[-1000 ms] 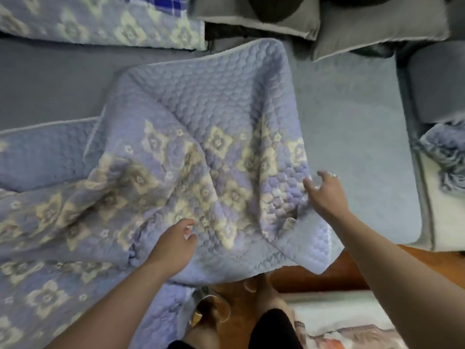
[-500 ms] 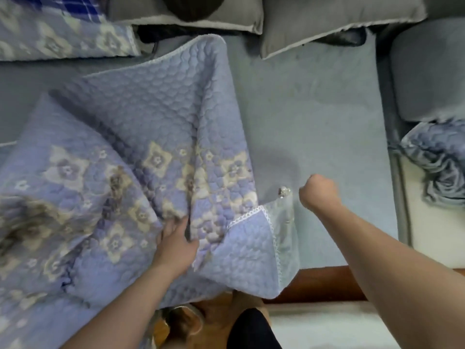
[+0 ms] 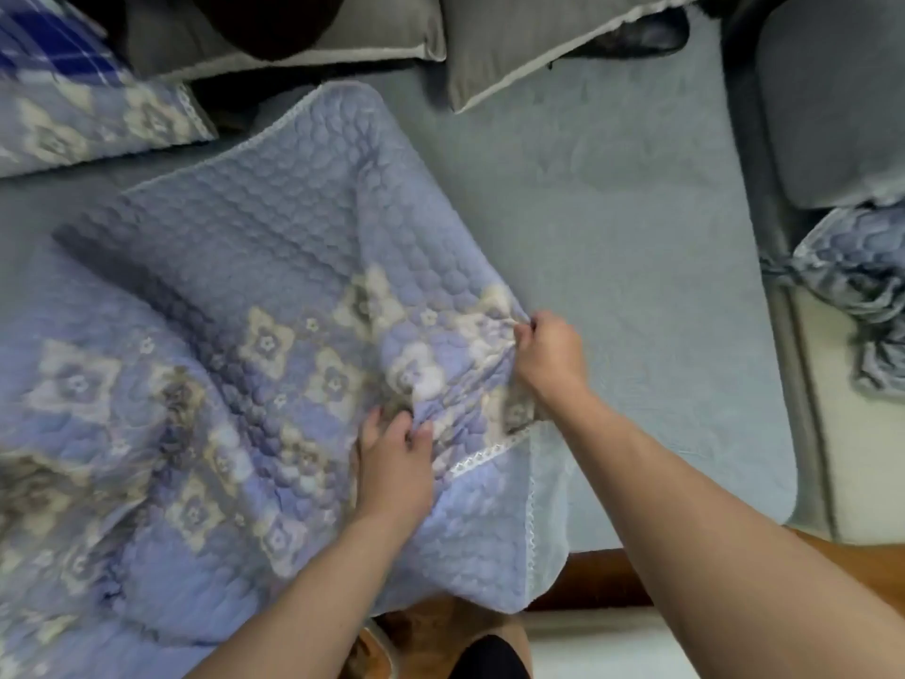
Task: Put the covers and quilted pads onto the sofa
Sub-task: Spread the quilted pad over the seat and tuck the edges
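Right hand (image 3: 551,357) now gripping one quilted pad (image 3: 254,267), left hand (image 3: 394,470)

The right hand (image 3: 548,357), a bare fist off the cloth half a second ago, now pinches the quilted pad (image 3: 274,267); the left hand (image 3: 394,470) seems to have gathered more fabric.

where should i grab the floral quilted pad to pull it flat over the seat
Probably by the lace-trimmed edge of the floral quilted pad, coming from the front of the sofa seat. That firm hem hangs nearest you; the bunched middle, which the left hand and right hand grip, only wrinkles.
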### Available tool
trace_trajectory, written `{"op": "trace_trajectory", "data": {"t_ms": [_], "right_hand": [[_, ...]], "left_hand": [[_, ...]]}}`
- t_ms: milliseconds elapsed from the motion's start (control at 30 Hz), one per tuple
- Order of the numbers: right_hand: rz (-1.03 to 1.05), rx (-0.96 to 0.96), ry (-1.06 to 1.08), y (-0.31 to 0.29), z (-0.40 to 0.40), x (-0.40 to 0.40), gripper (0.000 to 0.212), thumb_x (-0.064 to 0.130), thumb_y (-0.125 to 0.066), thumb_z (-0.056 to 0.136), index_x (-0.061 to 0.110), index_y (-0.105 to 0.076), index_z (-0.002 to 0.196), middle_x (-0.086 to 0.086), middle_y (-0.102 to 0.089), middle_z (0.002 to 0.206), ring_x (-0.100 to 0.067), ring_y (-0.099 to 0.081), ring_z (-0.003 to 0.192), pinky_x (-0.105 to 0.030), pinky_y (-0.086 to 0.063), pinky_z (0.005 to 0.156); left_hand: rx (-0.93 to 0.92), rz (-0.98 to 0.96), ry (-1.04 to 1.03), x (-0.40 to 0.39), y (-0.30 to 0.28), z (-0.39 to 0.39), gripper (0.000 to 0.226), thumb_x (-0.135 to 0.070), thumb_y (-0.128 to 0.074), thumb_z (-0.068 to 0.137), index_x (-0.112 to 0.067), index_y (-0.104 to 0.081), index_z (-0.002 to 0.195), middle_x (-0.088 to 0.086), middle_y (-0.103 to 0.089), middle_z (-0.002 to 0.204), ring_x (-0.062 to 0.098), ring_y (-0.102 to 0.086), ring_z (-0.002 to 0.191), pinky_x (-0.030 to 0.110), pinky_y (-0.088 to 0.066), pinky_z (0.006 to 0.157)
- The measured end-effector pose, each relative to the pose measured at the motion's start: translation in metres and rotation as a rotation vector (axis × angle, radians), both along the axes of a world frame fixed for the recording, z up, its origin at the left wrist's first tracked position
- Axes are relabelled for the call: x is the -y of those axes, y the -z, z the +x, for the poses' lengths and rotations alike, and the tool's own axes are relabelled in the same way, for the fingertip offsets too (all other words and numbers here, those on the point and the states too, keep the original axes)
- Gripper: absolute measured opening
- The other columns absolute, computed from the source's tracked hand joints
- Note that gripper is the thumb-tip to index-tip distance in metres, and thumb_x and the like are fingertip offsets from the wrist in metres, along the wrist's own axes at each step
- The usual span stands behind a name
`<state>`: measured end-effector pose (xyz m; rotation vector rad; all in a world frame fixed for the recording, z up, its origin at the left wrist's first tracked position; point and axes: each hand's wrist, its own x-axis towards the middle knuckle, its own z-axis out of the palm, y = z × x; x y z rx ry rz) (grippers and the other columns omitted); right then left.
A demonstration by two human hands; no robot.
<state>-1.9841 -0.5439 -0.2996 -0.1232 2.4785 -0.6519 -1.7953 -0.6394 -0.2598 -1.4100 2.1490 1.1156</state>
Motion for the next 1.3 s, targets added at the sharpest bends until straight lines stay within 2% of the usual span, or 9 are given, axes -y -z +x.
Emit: {"op": "trace_trajectory", "data": {"t_ms": [133,233,333,467,633,933,1100,1200,1300], "right_hand": [[0.274,-0.328,0.374,-0.061,-0.134,-0.104,0.028,0.012,-0.051,0.097,-0.003,-0.055,0.121,-0.027,-0.054,0.130,-0.043,-0.053,0.121,-0.045,-0.044,0.095],[0.612,-0.285,0.370,-0.087,-0.196,-0.183,0.047,0.014,-0.060,0.092,-0.006,-0.049,0.133,-0.025,-0.046,0.139,-0.041,-0.044,0.132,-0.045,-0.042,0.104],[0.685,-0.204,0.200,-0.074,-0.186,-0.199,0.061,0.029,-0.051,0.088,-0.006,-0.042,0.137,-0.029,-0.042,0.137,-0.046,-0.042,0.130,-0.049,-0.040,0.104],[0.333,-0.228,-0.165,-0.034,-0.113,-0.118,0.053,0.025,-0.049,0.087,-0.003,-0.047,0.132,-0.033,-0.047,0.129,-0.048,-0.047,0.115,-0.051,-0.040,0.100],[0.060,-0.082,-0.569,0.000,-0.007,0.005,0.051,0.015,-0.060,0.087,0.011,-0.054,0.137,-0.019,-0.045,0.143,-0.042,-0.046,0.127,-0.041,-0.038,0.108],[-0.173,-0.366,-0.631,-0.035,0.058,0.156,0.019,0.007,-0.050,0.082,0.002,-0.068,0.087,-0.020,-0.057,0.087,-0.043,-0.056,0.081,-0.043,-0.052,0.069],[-0.188,-0.306,-0.693,-0.058,0.094,0.258,0.030,0.000,-0.053,0.086,0.009,-0.068,0.110,-0.012,-0.058,0.116,-0.037,-0.058,0.104,-0.036,-0.049,0.078],[-0.085,-0.160,-0.842,-0.051,0.117,0.315,0.039,0.002,-0.053,0.089,0.015,-0.064,0.124,-0.006,-0.051,0.132,-0.033,-0.061,0.109,-0.032,-0.045,0.086],[0.026,-0.097,-0.925,-0.037,0.142,0.373,0.046,0.010,-0.055,0.092,0.019,-0.055,0.137,-0.004,-0.044,0.145,-0.029,-0.056,0.123,-0.032,-0.042,0.100]], "left_hand": [[-0.336,0.447,0.198,-0.076,-0.042,-0.114,0.027,-0.029,-0.047,0.105,-0.033,-0.064,0.125,-0.007,-0.025,0.161,0.008,-0.025,0.147,0.000,-0.022,0.103],[-0.291,0.535,0.366,-0.103,-0.034,-0.153,0.049,-0.037,-0.049,0.103,-0.034,-0.041,0.151,-0.009,-0.028,0.160,0.018,-0.033,0.145,0.031,-0.035,0.114],[-0.177,0.457,0.473,-0.092,-0.012,-0.122,0.055,-0.036,-0.050,0.102,-0.037,-0.033,0.155,-0.013,-0.021,0.160,0.018,-0.027,0.149,0.034,-0.037,0.113],[-0.130,0.245,0.402,-0.041,0.014,-0.032,0.048,-0.029,-0.051,0.103,-0.037,-0.042,0.149,-0.010,-0.027,0.161,0.009,-0.026,0.148,0.021,-0.023,0.116],[-0.070,-0.044,0.087,0.048,0.004,0.065,0.033,-0.015,-0.051,0.100,-0.029,-0.063,0.127,-0.005,-0.055,0.136,0.015,-0.055,0.120,0.023,-0.041,0.095],[-0.293,-0.479,-0.438,0.192,-0.053,0.173,0.017,-0.016,-0.052,0.103,-0.016,-0.069,0.107,0.004,-0.067,0.099,0.022,-0.062,0.091,0.031,-0.045,0.077],[-0.440,-0.709,-0.501,0.307,-0.068,0.199,0.018,-0.019,-0.052,0.095,-0.016,-0.070,0.095,0.005,-0.069,0.093,0.023,-0.063,0.086,0.035,-0.049,0.079],[-0.289,-0.678,-0.446,0.391,-0.066,0.208,0.018,-0.015,-0.053,0.096,-0.013,-0.071,0.098,0.007,-0.072,0.098,0.023,-0.064,0.089,0.028,-0.045,0.080],[0.165,-0.444,-0.220,0.476,-0.038,0.211,0.023,-0.022,-0.056,0.097,-0.010,-0.071,0.110,0.014,-0.071,0.115,0.033,-0.066,0.107,0.035,-0.049,0.088]]}}
